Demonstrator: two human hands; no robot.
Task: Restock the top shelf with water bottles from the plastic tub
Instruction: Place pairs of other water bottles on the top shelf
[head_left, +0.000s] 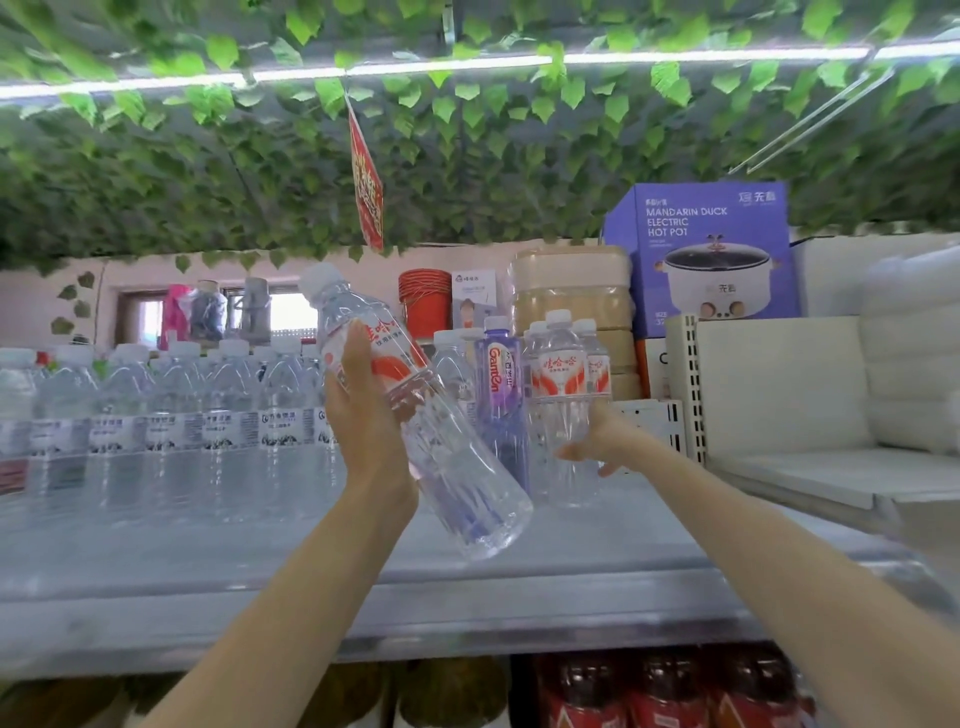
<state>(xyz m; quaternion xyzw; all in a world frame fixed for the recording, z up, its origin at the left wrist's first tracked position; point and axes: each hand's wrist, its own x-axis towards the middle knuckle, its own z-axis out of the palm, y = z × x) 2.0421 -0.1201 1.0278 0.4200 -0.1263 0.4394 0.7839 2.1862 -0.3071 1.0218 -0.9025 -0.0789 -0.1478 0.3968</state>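
Note:
My left hand holds a clear water bottle with a red and white label, tilted with its white cap up and to the left, above the grey top shelf. My right hand grips the lower part of an upright bottle of the same brand, standing on the shelf beside two more like it. A purple-labelled bottle stands between the two. The plastic tub is out of view.
A long row of white-capped water bottles fills the shelf's left side. Behind stand red cups, stacked beige containers and a purple hot pot box. White shelving panels rise at right. Red drink bottles sit below.

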